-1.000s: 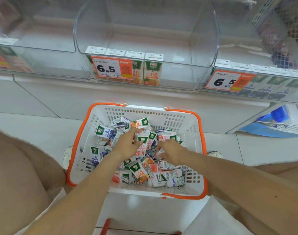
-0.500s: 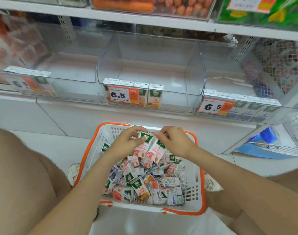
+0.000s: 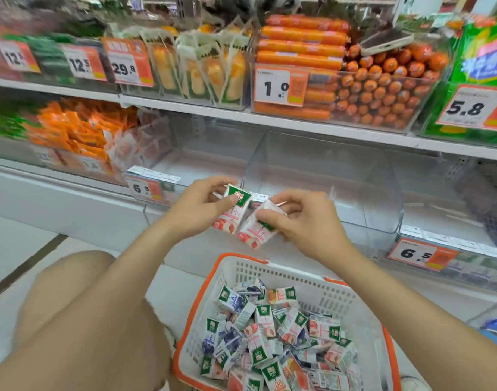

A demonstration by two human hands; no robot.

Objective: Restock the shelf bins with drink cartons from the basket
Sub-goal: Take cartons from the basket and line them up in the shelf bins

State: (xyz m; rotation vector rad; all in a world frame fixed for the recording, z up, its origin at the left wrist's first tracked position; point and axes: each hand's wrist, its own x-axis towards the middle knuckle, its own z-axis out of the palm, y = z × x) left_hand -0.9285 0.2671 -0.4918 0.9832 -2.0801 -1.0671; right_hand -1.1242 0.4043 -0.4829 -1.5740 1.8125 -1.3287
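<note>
Left shelf goods [image 3: 69, 131] motion-blurred; basket [image 3: 241, 256] near rim cut by bottom edge; top of carton [image 3: 253, 235] hidden under right hand [image 3: 306, 221].

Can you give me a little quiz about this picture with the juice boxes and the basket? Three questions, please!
1. True or false: the left hand holds nothing.
2. Where is the basket of drink cartons? A) on the top shelf B) below both hands C) inside a clear bin
3. Fill in: the price tag in front of the orange sausages reads ___.

Key:
1. False. It grips a pink carton, and the right hand grips a second pink carton.
2. B
3. 1.0
</note>
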